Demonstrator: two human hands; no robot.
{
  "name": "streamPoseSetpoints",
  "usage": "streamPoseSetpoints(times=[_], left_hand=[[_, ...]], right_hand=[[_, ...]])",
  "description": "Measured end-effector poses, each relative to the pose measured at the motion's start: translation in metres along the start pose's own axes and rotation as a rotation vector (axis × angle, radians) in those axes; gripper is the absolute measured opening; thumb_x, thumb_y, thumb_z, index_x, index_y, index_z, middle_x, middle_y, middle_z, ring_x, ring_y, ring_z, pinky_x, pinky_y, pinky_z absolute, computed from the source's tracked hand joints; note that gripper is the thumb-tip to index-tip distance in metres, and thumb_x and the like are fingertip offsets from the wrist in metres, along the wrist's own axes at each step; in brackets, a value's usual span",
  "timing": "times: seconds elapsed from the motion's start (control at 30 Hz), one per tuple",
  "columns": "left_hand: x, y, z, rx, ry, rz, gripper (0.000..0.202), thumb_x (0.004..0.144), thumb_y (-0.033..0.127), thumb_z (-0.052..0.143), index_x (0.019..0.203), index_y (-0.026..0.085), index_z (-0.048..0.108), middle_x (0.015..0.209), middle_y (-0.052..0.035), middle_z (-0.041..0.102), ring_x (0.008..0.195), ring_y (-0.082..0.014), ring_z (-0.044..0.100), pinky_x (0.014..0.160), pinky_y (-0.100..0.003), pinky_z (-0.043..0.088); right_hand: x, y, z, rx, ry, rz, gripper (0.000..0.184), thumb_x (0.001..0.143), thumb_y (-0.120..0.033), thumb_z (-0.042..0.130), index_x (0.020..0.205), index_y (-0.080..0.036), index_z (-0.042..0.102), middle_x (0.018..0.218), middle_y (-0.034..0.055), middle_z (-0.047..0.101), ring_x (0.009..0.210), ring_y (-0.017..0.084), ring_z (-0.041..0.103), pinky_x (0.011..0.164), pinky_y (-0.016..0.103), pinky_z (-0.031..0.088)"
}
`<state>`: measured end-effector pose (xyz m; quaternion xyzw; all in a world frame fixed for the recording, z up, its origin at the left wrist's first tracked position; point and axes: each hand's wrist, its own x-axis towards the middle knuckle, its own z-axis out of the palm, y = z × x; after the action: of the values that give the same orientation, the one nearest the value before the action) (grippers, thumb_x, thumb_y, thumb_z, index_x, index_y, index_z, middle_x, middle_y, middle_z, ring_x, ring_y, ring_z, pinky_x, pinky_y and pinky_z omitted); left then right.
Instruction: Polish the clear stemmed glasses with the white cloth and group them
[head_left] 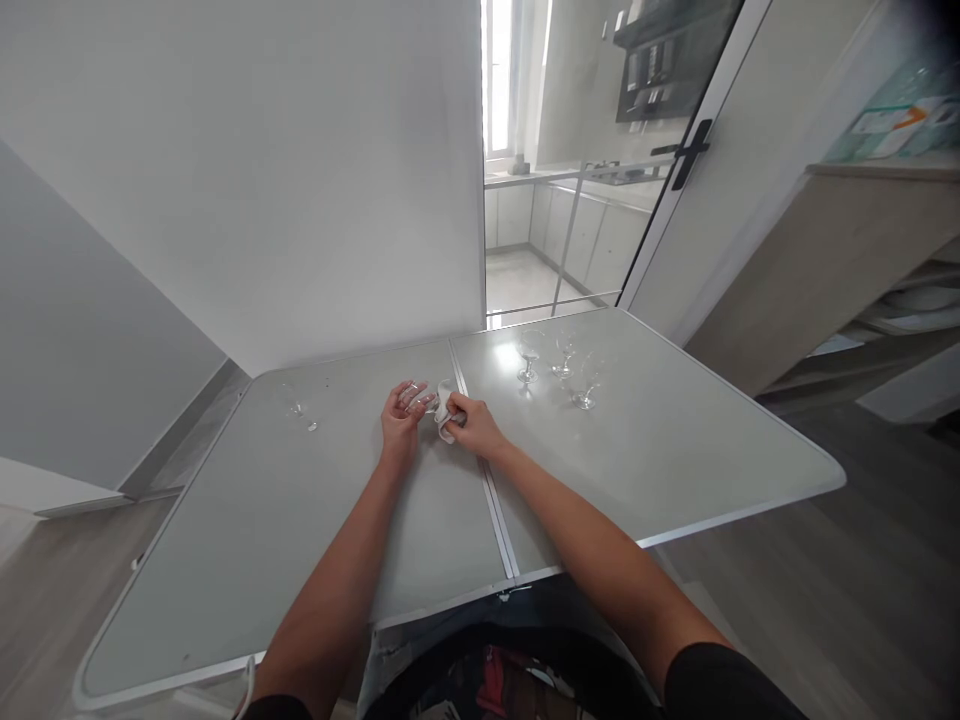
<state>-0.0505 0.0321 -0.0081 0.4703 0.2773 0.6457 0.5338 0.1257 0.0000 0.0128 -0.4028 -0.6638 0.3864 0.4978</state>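
Near the table's middle, my left hand (401, 415) is wrapped round the bowl of a clear stemmed glass (417, 397), which lies tilted on its side with its foot toward the right. My right hand (471, 422) pinches a white cloth (443, 412) against the stem and foot end. The cloth partly hides that end of the glass. Both hands are just above the table top, close together.
The folding table (600, 480) has a metal seam down its middle. Several clear stemmed glasses (527, 360) stand at the right back. Another clear glass (298, 408) is at the left. Behind are a white wall (337, 180) and a glass door with a black handle (686, 153).
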Motion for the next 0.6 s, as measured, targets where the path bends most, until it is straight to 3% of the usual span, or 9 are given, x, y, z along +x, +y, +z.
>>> streamPoseSetpoints(times=[0.13, 0.2, 0.27, 0.37, 0.47, 0.53, 0.6], left_hand=[[-0.002, 0.0048, -0.0039, -0.104, -0.127, -0.113, 0.066, 0.07, 0.047, 0.087, 0.124, 0.025, 0.058, 0.137, -0.0154, 0.061, 0.106, -0.0273, 0.071, 0.094, -0.041, 0.054], [-0.0027, 0.0067, -0.0042, -0.123, -0.15, -0.125, 0.067, 0.069, 0.047, 0.087, 0.125, 0.026, 0.057, 0.14, -0.0155, 0.058, 0.107, -0.0274, 0.07, 0.091, -0.04, 0.055], [-0.0029, 0.0076, -0.0027, -0.121, -0.132, -0.104, 0.066, 0.069, 0.044, 0.088, 0.125, 0.027, 0.057, 0.143, -0.0151, 0.056, 0.11, -0.0276, 0.069, 0.091, -0.04, 0.055], [-0.0025, 0.0077, 0.0017, -0.078, -0.093, -0.076, 0.066, 0.068, 0.039, 0.09, 0.124, 0.028, 0.056, 0.143, -0.0141, 0.055, 0.114, -0.0284, 0.067, 0.094, -0.04, 0.054], [-0.002, 0.0071, 0.0043, -0.063, -0.091, -0.066, 0.069, 0.064, 0.036, 0.092, 0.123, 0.03, 0.057, 0.141, -0.0126, 0.056, 0.116, -0.0278, 0.067, 0.097, -0.04, 0.053], [-0.0023, 0.0067, 0.0032, -0.075, -0.1, -0.073, 0.069, 0.064, 0.038, 0.092, 0.124, 0.029, 0.058, 0.141, -0.0127, 0.056, 0.115, -0.0267, 0.067, 0.099, -0.04, 0.052], [-0.0028, 0.0064, 0.0004, -0.099, -0.123, -0.103, 0.071, 0.065, 0.042, 0.091, 0.126, 0.028, 0.059, 0.142, -0.0139, 0.055, 0.112, -0.0267, 0.068, 0.1, -0.041, 0.053]], right_hand=[[0.0017, -0.0013, -0.0021, 0.486, -0.222, 0.295, 0.032, 0.064, -0.028, 0.068, 0.076, -0.023, 0.039, 0.07, -0.0047, 0.048, 0.063, 0.013, 0.046, 0.06, 0.025, 0.038], [0.0026, -0.0005, -0.0035, 0.575, -0.262, 0.348, 0.035, 0.062, -0.031, 0.071, 0.078, -0.023, 0.04, 0.072, -0.0031, 0.053, 0.064, 0.014, 0.049, 0.061, 0.026, 0.04], [0.0032, 0.0008, -0.0041, 0.471, -0.186, 0.269, 0.036, 0.062, -0.03, 0.072, 0.076, -0.023, 0.04, 0.071, -0.0035, 0.052, 0.064, 0.014, 0.047, 0.061, 0.026, 0.039], [0.0027, 0.0021, -0.0032, 0.077, 0.001, 0.048, 0.024, 0.066, -0.024, 0.065, 0.072, -0.023, 0.041, 0.069, -0.0033, 0.047, 0.066, 0.014, 0.043, 0.064, 0.026, 0.037], [0.0011, 0.002, -0.0013, -0.179, 0.082, -0.064, 0.015, 0.066, -0.018, 0.058, 0.07, -0.022, 0.044, 0.072, -0.0012, 0.048, 0.072, 0.016, 0.044, 0.069, 0.027, 0.036], [0.0007, 0.0025, -0.0004, -0.104, 0.046, -0.034, 0.02, 0.065, -0.019, 0.06, 0.07, -0.023, 0.041, 0.07, -0.0026, 0.046, 0.069, 0.015, 0.043, 0.067, 0.027, 0.036], [0.0013, 0.0039, -0.0005, 0.133, -0.06, 0.068, 0.028, 0.065, -0.024, 0.064, 0.072, -0.023, 0.037, 0.068, -0.0046, 0.044, 0.065, 0.013, 0.042, 0.063, 0.025, 0.036]])
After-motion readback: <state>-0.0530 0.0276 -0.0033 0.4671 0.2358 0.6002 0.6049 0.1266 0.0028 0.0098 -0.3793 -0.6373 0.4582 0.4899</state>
